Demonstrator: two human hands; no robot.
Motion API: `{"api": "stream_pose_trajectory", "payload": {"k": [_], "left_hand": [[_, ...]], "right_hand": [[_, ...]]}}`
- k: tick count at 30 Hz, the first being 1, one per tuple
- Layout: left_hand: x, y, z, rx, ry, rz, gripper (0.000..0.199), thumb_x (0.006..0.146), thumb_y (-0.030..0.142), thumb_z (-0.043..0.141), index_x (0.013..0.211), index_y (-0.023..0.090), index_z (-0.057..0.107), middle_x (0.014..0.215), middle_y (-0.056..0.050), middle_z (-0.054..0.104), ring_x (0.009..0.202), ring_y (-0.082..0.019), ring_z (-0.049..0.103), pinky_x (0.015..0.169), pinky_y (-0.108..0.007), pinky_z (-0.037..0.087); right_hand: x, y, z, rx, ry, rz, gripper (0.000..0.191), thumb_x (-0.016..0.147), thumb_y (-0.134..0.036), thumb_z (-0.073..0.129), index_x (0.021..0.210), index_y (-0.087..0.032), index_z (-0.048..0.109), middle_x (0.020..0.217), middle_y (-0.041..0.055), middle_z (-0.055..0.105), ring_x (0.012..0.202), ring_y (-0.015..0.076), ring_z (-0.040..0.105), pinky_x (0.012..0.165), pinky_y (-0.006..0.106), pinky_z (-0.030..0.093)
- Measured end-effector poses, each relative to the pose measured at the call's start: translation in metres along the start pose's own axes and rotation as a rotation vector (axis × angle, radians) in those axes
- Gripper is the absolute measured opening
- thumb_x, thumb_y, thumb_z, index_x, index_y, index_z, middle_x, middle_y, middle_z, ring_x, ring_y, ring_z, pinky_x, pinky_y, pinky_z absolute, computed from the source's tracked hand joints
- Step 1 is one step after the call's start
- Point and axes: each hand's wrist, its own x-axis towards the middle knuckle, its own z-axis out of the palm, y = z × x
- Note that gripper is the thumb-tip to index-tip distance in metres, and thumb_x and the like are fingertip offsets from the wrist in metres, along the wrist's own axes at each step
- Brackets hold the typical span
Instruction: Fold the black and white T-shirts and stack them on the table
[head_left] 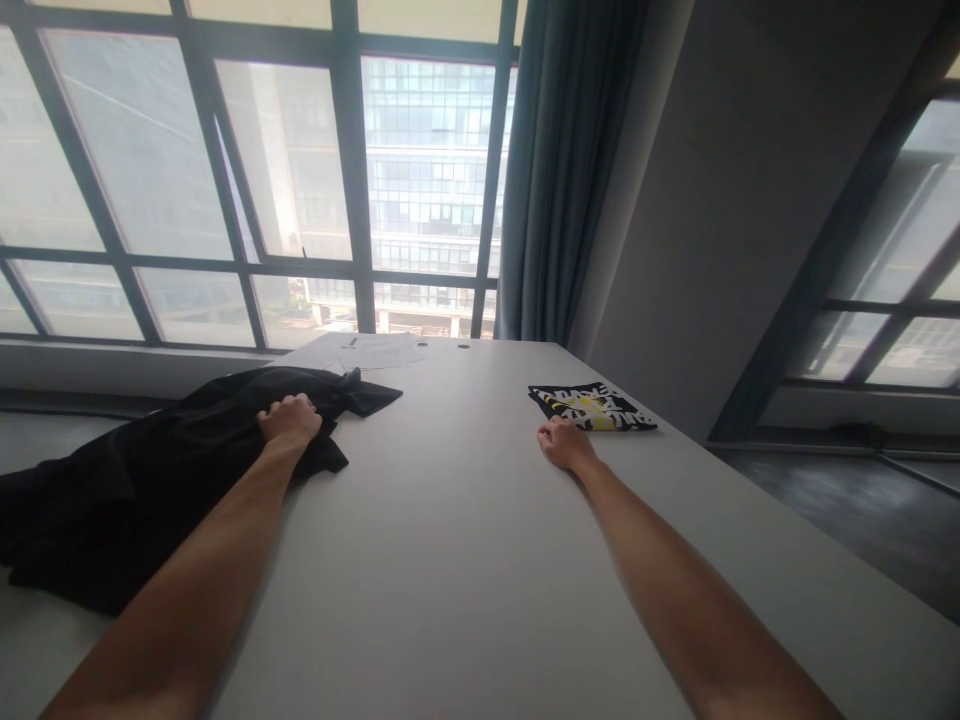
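Observation:
A crumpled black garment [161,440] lies spread over the left side of the white table, with pointed ends of cloth toward the middle. My left hand [291,420] is closed on its upper right part, gripping the fabric. Over on the right lies a flat, folded black garment [592,405] with white lettering and yellow print. My right hand [562,441] rests at its near left corner with the fingers curled in; no cloth shows between them. The right hand hides that corner.
The white table [450,560] stretches away to the windows. Thin papers [382,350] lie at its far end, near small dark round holes [463,346]. A dark curtain [566,180] hangs behind. The table's right edge drops to a grey floor [817,500].

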Motion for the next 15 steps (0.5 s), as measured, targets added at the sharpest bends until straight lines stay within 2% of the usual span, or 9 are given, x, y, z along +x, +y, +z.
{"api": "stream_pose_trajectory", "payload": {"k": [3,6,9,10,12,14,15], "left_hand": [[-0.012,0.035,0.003,-0.133,0.029,-0.024,0.024,0.087,0.032,0.049,0.099,0.017,0.063,0.103,-0.019,0.070,0.101,-0.037,0.065,0.085,-0.047,0.047],[-0.029,0.082,0.012,-0.394,0.016,0.081,0.026,0.089,0.028,0.046,0.101,0.014,0.065,0.102,-0.018,0.071,0.104,-0.034,0.065,0.089,-0.043,0.047],[-0.054,0.133,0.024,-0.578,-0.068,0.202,0.030,0.089,0.032,0.048,0.098,0.013,0.068,0.096,-0.011,0.073,0.094,-0.026,0.068,0.086,-0.036,0.050],[-0.064,0.149,0.027,-0.618,-0.115,0.257,0.030,0.089,0.036,0.050,0.096,0.014,0.069,0.092,-0.009,0.074,0.089,-0.024,0.068,0.083,-0.034,0.051],[-0.084,0.175,0.033,-0.750,-0.310,0.479,0.035,0.090,0.042,0.052,0.099,0.014,0.069,0.090,-0.008,0.074,0.086,-0.022,0.068,0.080,-0.034,0.053],[-0.099,0.189,0.035,-0.766,-0.512,0.703,0.038,0.092,0.046,0.050,0.105,0.015,0.068,0.094,-0.008,0.074,0.085,-0.021,0.069,0.080,-0.033,0.054],[-0.103,0.191,0.035,-0.701,-0.557,0.782,0.037,0.093,0.045,0.050,0.107,0.016,0.068,0.096,-0.008,0.074,0.087,-0.021,0.069,0.081,-0.033,0.054]], "right_hand": [[0.000,0.000,0.000,-0.006,0.004,0.001,0.028,0.093,-0.029,0.048,0.101,-0.017,0.072,0.113,0.0091,0.064,0.107,0.0222,0.057,0.089,0.028,0.041],[0.001,0.000,0.001,-0.012,-0.006,0.002,0.029,0.094,-0.029,0.047,0.103,-0.017,0.072,0.115,0.0103,0.064,0.109,0.0233,0.056,0.092,0.030,0.041],[0.000,-0.002,-0.001,-0.003,0.002,-0.010,0.034,0.094,-0.027,0.047,0.120,-0.015,0.066,0.121,0.0125,0.062,0.113,0.0234,0.055,0.095,0.030,0.040],[-0.001,-0.004,-0.001,0.007,0.008,-0.020,0.039,0.093,-0.026,0.049,0.128,-0.014,0.061,0.124,0.0132,0.061,0.114,0.0232,0.055,0.096,0.030,0.039],[-0.002,-0.008,-0.004,0.044,0.027,-0.063,0.052,0.091,-0.027,0.054,0.141,-0.013,0.049,0.131,0.0139,0.058,0.116,0.0226,0.054,0.097,0.029,0.039],[-0.003,-0.014,-0.006,0.089,0.045,-0.117,0.065,0.087,-0.028,0.060,0.148,-0.015,0.041,0.135,0.0134,0.055,0.117,0.0225,0.054,0.097,0.029,0.040],[-0.003,-0.017,-0.007,0.107,0.044,-0.145,0.066,0.085,-0.026,0.061,0.147,-0.017,0.041,0.134,0.0124,0.055,0.117,0.0221,0.055,0.096,0.028,0.041]]}}
